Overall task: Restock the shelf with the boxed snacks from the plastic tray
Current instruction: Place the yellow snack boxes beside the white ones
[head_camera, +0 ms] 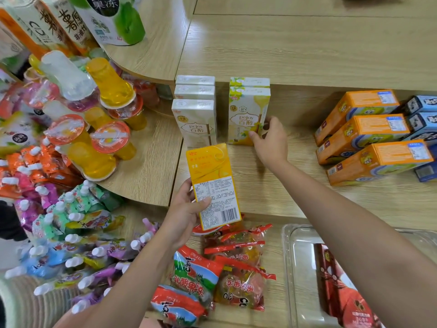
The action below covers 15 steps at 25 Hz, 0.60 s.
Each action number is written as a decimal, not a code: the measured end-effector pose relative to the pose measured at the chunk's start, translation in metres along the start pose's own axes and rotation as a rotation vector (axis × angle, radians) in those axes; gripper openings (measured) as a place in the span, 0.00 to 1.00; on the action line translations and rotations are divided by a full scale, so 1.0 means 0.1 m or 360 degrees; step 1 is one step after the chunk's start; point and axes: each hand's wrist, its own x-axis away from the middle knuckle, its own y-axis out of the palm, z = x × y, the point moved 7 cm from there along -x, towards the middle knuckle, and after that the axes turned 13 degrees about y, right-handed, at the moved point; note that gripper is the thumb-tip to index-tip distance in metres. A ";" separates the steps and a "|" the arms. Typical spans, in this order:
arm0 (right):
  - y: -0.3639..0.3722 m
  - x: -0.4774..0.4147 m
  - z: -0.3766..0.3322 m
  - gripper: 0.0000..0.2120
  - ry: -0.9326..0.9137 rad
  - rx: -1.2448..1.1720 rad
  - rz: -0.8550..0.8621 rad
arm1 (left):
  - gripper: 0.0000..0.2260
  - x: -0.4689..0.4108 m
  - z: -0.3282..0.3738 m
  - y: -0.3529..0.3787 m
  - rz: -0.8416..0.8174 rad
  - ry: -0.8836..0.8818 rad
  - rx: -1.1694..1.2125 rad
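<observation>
Left hand (186, 210) grips a yellow snack box (214, 185) by its lower left edge, thumb pressed across the printed back panel and fingers wrapped behind; the box is lifted clear of the shelf, upright and slightly tilted, its barcode at the lower right corner. Right hand (269, 138) reaches further in and closes on the lower right edge of the front yellow-and-white Pejoy box (248, 117), fingers curled around the side and thumb on the front face; that box stands upright on the wooden shelf (295, 166) with another of the same kind just behind it. Beside that row, to the left, stands a row of three white Pejoy boxes (195, 121), also upright, one behind the other. Well to the right on the same shelf lie orange boxes (369, 136), with blue boxes (423, 119) at the frame's edge. Below the shelf, at the lower right, sits the clear plastic tray (298, 268) holding a red box (343, 292), partly hidden by the right forearm. Near the tray lie red-trimmed jelly bags (236, 261), and the curved rack on the left carries jelly cups (111, 84) and spouted pouches (59, 223).
</observation>
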 end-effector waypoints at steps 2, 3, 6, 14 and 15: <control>0.01 0.02 0.03 0.26 0.0010 -0.0055 -0.0039 | 0.19 0.00 -0.02 0.01 -0.0006 -0.0015 -0.0003; 0.01 0.02 0.04 0.28 0.0023 -0.0096 -0.0064 | 0.19 0.00 -0.03 0.01 -0.0004 -0.0016 -0.0006; -0.01 0.04 0.08 0.30 0.0078 -0.0168 -0.0097 | 0.19 -0.01 -0.05 0.02 -0.0003 -0.0029 -0.0018; -0.04 0.07 0.11 0.27 0.0154 -0.0265 -0.0107 | 0.21 -0.06 -0.09 0.06 0.0034 -0.0064 -0.0028; -0.05 0.08 0.10 0.27 0.0162 -0.0267 -0.0118 | 0.21 -0.05 -0.09 0.08 0.0028 -0.0062 -0.0034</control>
